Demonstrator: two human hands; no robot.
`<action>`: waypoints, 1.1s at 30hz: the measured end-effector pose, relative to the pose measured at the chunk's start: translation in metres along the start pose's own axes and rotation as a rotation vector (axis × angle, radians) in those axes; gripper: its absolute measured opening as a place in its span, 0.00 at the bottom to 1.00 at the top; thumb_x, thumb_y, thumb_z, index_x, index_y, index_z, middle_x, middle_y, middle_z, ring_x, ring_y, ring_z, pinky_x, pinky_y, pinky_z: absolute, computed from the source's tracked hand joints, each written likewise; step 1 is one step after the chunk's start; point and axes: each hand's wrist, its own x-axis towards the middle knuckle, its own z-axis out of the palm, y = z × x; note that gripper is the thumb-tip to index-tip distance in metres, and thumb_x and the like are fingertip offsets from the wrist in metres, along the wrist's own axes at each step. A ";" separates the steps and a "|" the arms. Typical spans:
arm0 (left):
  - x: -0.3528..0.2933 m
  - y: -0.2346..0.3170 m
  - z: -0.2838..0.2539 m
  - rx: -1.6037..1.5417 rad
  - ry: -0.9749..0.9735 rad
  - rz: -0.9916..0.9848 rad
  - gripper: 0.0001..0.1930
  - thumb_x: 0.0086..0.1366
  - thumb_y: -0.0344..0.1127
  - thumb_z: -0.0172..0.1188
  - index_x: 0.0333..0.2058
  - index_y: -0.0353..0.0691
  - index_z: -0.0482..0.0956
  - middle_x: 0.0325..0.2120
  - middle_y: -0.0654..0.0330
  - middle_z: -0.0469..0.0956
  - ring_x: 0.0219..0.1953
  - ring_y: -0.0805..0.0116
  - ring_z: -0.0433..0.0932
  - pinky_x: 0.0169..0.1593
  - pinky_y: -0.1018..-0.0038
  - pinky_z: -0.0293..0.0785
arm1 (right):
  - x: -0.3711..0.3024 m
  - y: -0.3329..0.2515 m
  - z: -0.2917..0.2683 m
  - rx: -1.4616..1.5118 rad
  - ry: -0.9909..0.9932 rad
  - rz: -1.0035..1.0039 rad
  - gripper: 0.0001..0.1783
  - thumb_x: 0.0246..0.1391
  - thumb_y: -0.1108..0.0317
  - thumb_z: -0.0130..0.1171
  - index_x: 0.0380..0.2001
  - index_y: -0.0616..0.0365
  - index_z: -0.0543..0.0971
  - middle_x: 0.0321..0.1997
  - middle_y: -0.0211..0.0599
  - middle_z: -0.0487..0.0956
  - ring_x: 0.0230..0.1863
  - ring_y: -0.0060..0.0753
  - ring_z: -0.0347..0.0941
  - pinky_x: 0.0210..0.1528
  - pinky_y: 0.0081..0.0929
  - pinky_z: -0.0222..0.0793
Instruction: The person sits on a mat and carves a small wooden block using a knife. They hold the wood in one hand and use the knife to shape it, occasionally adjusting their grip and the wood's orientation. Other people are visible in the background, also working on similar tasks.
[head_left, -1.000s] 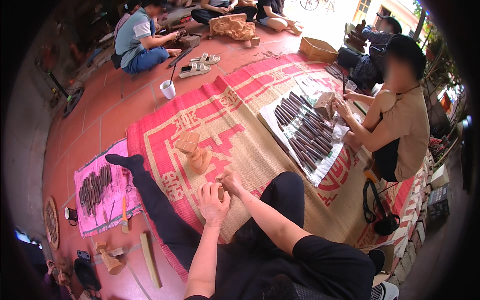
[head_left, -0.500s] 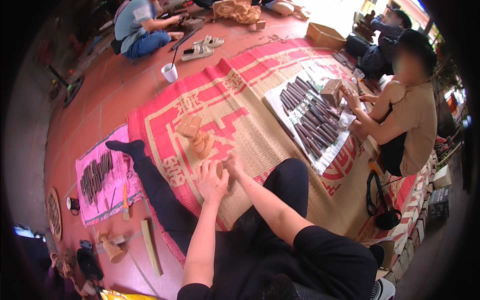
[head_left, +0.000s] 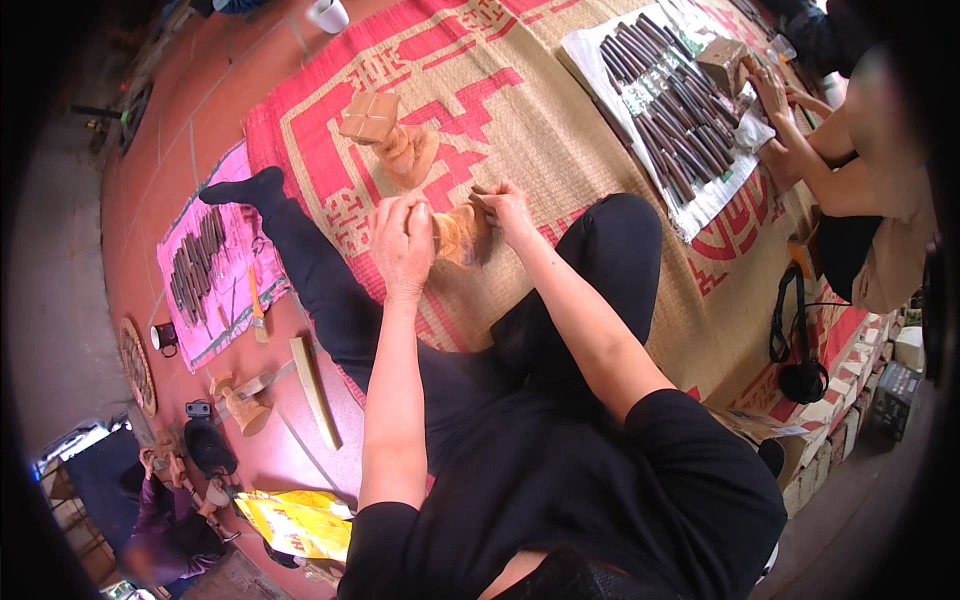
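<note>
My left hand [head_left: 403, 245] is closed round one end of a light brown wooden carving [head_left: 460, 237], held low over the mat between my legs. At the carving's other end, my right hand [head_left: 505, 212] has its fingers pinched on a small brown piece; whether it is part of the carving or a separate thing, I cannot tell. Just beyond my hands another wooden carving [head_left: 408, 157] with rounded forms lies on the mat, joined or touching a square wooden block [head_left: 370, 117] marked with crossing lines.
Left of my outstretched leg, a pink cloth [head_left: 235, 270] bears several carving tools [head_left: 197, 262] and a brush [head_left: 257, 305]. Nearer lie a wooden mallet [head_left: 243, 405] and a wood strip [head_left: 316, 392]. At right, a person sits by a white sheet [head_left: 690, 215] with several dark-handled tools [head_left: 670, 105].
My view has tipped downward. My hands have moved apart, and the carving between them now shows. My right hand has shifted to its right end.
</note>
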 end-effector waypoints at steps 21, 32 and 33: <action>0.003 -0.001 0.004 0.024 0.053 -0.011 0.09 0.65 0.38 0.56 0.37 0.41 0.81 0.37 0.59 0.77 0.42 0.57 0.74 0.48 0.65 0.70 | -0.022 0.007 0.013 -0.023 -0.145 -0.261 0.10 0.45 0.81 0.65 0.25 0.61 0.72 0.39 0.35 0.79 0.38 0.24 0.76 0.41 0.24 0.74; 0.005 0.007 0.011 0.088 0.037 -0.055 0.09 0.65 0.40 0.56 0.36 0.43 0.81 0.37 0.61 0.77 0.42 0.57 0.74 0.48 0.64 0.71 | -0.021 0.015 0.002 0.109 -0.142 -0.271 0.08 0.46 0.81 0.65 0.26 0.60 0.74 0.43 0.38 0.78 0.43 0.25 0.74 0.48 0.24 0.71; 0.006 0.008 0.011 0.102 0.033 -0.060 0.09 0.65 0.40 0.56 0.36 0.43 0.81 0.37 0.61 0.77 0.43 0.57 0.74 0.48 0.64 0.71 | -0.024 0.018 0.002 -0.015 -0.171 -0.315 0.09 0.45 0.82 0.65 0.26 0.60 0.74 0.45 0.38 0.78 0.44 0.26 0.74 0.49 0.25 0.71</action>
